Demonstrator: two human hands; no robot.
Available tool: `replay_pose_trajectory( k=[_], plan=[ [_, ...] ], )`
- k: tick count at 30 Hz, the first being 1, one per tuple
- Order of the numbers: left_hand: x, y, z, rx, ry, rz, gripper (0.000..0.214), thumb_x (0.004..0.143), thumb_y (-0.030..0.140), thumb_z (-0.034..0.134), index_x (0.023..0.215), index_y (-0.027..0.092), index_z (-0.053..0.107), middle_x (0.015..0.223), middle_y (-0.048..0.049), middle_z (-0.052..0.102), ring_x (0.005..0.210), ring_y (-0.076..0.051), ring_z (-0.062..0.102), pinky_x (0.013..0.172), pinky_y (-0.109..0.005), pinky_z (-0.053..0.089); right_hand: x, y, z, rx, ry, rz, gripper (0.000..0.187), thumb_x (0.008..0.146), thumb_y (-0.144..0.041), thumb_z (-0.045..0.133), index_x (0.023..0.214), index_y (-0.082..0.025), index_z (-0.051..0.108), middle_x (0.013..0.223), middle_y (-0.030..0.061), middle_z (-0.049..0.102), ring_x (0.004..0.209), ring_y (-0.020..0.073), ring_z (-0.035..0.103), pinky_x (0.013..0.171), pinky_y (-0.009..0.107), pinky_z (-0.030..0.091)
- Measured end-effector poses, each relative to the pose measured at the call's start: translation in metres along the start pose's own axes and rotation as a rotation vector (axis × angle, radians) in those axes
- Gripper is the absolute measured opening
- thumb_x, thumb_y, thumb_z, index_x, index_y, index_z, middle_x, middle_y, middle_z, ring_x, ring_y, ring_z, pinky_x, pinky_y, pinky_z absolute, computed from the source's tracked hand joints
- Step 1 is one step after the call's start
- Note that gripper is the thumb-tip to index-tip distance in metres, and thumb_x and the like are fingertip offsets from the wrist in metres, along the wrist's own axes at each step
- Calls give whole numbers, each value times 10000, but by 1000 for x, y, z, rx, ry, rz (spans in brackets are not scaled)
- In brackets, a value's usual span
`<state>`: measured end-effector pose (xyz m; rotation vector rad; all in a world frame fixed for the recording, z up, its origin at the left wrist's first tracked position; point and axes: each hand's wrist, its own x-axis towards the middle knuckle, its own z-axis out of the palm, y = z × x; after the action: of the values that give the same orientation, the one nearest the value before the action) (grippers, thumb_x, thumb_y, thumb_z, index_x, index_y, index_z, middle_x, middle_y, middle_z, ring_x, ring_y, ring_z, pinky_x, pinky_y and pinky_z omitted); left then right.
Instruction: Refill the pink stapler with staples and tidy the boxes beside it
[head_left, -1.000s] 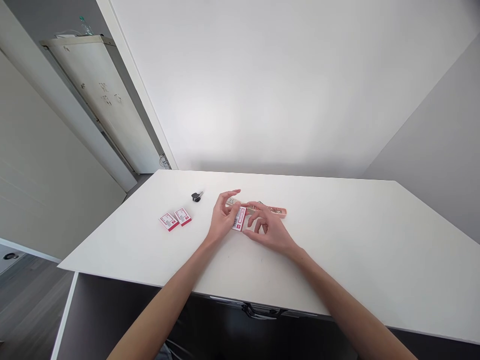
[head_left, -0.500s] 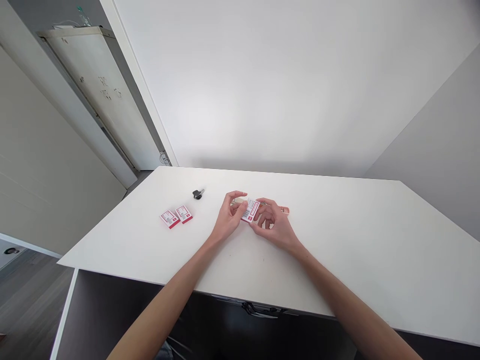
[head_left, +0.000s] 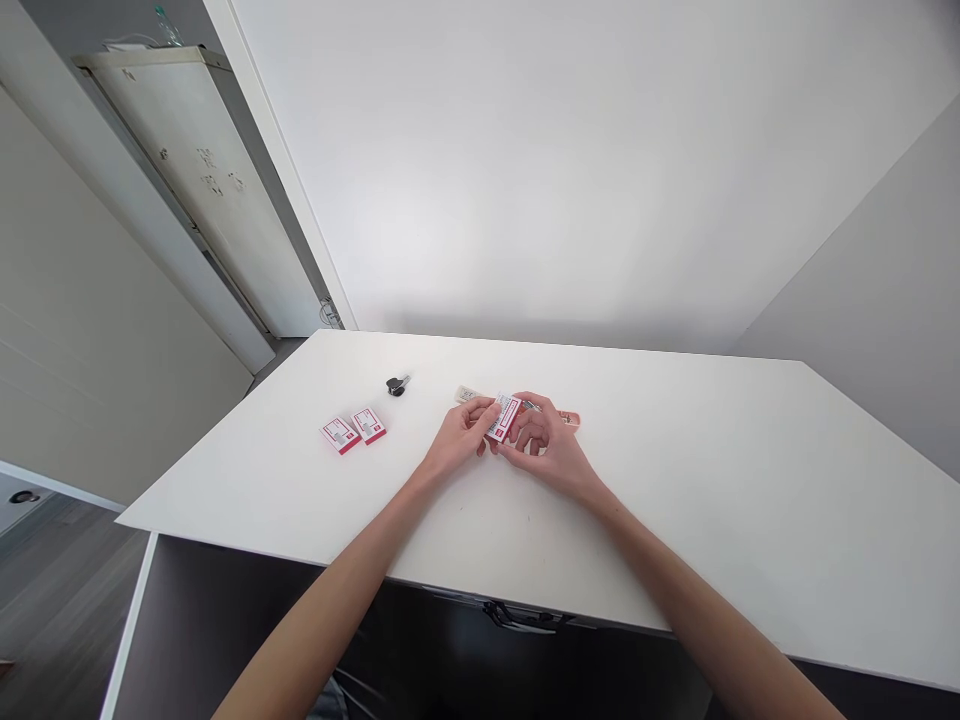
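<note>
Since the earlier frames the small red-and-white box (head_left: 503,418) has been lifted off the white table (head_left: 675,480) and raised between both hands, tilted, its barcoded face upward. It is pinched on one side by the left hand (head_left: 459,438) and on the other by the right hand (head_left: 544,447). Just behind the hands a pale stapler-like tool (head_left: 480,396) is partly hidden. Two matching boxes (head_left: 353,430) lie side by side to the left, and a black binder clip (head_left: 395,386) beyond them.
</note>
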<state>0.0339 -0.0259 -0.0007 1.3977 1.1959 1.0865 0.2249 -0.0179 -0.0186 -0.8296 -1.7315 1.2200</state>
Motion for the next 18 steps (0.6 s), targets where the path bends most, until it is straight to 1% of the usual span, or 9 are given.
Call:
replay_pose_trajectory(
  k=[7, 13, 15, 18],
  plan=[
    [0, -4, 0, 6, -25, 15, 534, 939, 646, 615, 1175, 177, 711, 879, -51, 716, 641, -128, 601, 545, -247, 497, 1, 2, -1, 35, -9, 30, 688, 811, -465, 812, 1380, -293, 465, 919, -13, 668, 695, 169, 632, 562, 296, 471],
    [-1, -2, 0, 26, -25, 18, 510, 953, 639, 599, 1159, 187, 715, 837, -37, 729, 610, -132, 589, 555, -260, 477, -1, 1, -3, 20, -43, 32, 696, 802, -474, 823, 1376, -294, 473, 904, -17, 652, 701, 166, 629, 567, 296, 490],
    [-1, -1, 0, 42, -12, 17, 500, 949, 638, 606, 1140, 190, 719, 876, -43, 750, 664, -149, 631, 597, -269, 493, -1, 1, -3, 8, -66, 39, 660, 801, -481, 824, 1345, -294, 501, 902, -15, 650, 698, 166, 625, 564, 294, 491],
    [-1, -1, -1, 59, 6, 33, 482, 947, 628, 618, 1123, 194, 727, 1004, -60, 772, 825, -184, 694, 712, -281, 532, -2, -1, -3, 7, -79, 39, 576, 817, -492, 815, 1281, -295, 537, 929, -7, 665, 697, 162, 621, 560, 289, 479]
  ],
)
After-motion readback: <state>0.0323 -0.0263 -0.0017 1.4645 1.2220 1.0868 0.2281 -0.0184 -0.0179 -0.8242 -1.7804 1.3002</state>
